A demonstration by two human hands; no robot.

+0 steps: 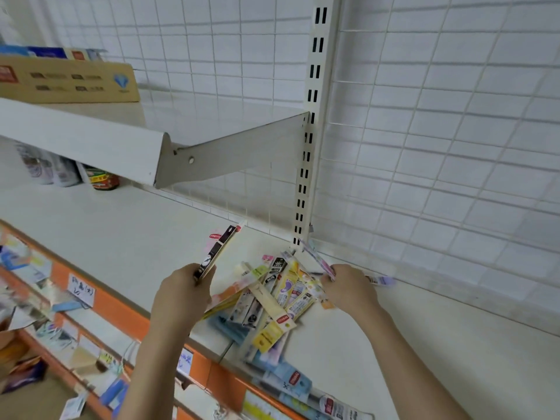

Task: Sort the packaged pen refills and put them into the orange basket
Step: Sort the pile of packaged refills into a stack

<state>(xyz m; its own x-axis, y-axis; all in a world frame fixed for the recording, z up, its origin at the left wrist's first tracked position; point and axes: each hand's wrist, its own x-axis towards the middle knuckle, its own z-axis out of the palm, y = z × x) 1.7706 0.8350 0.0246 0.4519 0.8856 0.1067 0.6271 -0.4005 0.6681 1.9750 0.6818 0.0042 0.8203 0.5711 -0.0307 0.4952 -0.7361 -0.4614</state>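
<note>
Head view looks down onto a white shelf with an orange front edge, backed by a white wire grid and a slotted upright post. A loose pile of packaged pen refills lies on the shelf just in front of the foot of that post, the long narrow packs fanned out and overlapping in yellow, white, black, pink and blue; some of the blue ones reach the shelf's front edge below the pile.

The left hand is just left of the pile, closed around the lower end of a few packs, a black one foremost with a pink one behind it, which rise tilted up and away toward the grid. The right hand is at the pile's right side, fingers pinched on a thin pink and white pack that slants up toward the base of the post; the pack is blurred. A further blurred pack shows just beyond that hand, and whether the hand holds it cannot be told.

Left of the post an upper shelf juts out on a bracket, carrying a tan cardboard box. Beneath it, at the back of the lower shelf, stand pale packets and a dark jar. Paper price labels hang on the orange edge left of the pile, and more goods sit blurred on the racks below. No orange basket shows.
</note>
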